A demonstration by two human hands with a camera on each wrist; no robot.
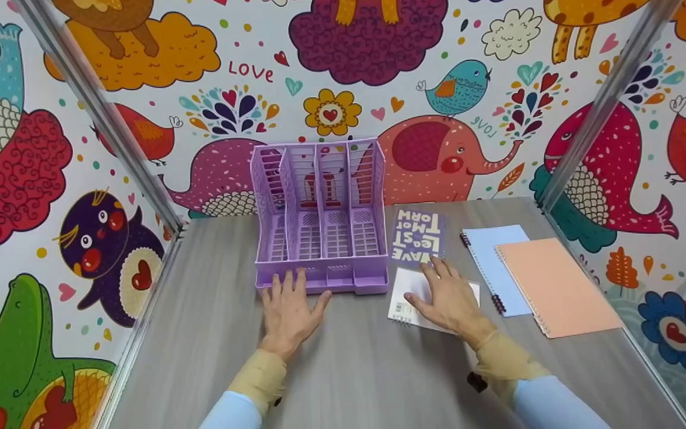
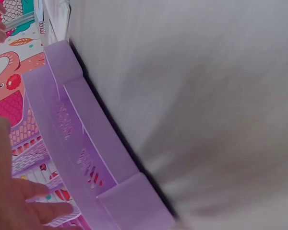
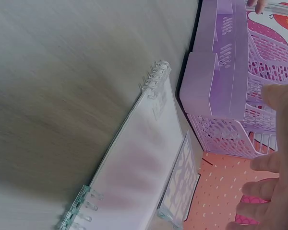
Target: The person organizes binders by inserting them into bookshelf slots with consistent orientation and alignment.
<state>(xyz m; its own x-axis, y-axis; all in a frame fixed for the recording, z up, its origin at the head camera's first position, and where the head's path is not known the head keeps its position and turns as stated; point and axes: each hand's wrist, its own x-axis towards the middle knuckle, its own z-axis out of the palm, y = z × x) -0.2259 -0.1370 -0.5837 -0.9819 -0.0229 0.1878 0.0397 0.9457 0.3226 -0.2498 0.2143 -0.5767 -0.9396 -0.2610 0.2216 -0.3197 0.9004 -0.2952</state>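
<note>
A purple plastic file rack with upright dividers stands at the back middle of the table. My left hand is spread in front of its low front tray, fingers extended and holding nothing; whether the fingertips touch the tray I cannot tell. Over a white spiral notebook my right hand hovers with fingers apart, a gap showing beneath it in the right wrist view. Just behind that notebook lies a purple notebook with large pale lettering, beside the rack.
To the right, a light blue spiral notebook lies partly under a peach spiral notebook. Walls printed with cartoon animals and metal corner posts enclose the grey wood-grain table.
</note>
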